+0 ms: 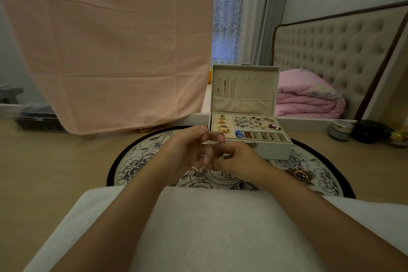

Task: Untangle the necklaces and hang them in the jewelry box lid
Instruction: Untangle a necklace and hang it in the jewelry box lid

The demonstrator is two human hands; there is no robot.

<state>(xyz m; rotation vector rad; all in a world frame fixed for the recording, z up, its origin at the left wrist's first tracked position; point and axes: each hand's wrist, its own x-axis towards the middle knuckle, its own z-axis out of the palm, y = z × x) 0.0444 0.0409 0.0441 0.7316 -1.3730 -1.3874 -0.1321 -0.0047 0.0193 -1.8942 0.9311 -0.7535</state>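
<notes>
Head view: left hand (187, 148) and right hand (239, 159) both pinch thin silver chain necklace (198, 172) in curled fingers over round floral mat (136, 161), near cream jewelry box lid (254, 86); best tease loops slack, never tug knots.

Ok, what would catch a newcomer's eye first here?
Both hands meet mid-frame: the left hand and right hand pinch a thin necklace above the round floral mat. Behind them sits the open jewelry box, a few chains hanging at the left of its lid. A pink sheet fills the upper left.
</notes>
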